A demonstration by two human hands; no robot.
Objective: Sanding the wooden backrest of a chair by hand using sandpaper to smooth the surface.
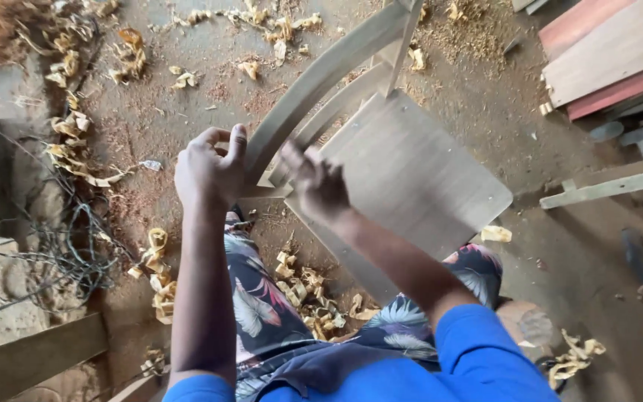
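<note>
Chair [411, 171] tilted over lap, left hand [208, 173] wrapped around near end of its curved top rail [314, 82], right hand [318, 184] blurred beside it, grip unclear, shavings [303, 286] below, planks [604, 52] beyond seat.

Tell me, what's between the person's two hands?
In the head view, the chair's curved back rail runs between them: the left hand grips its end, and the right hand rests against the lower slat.
</note>
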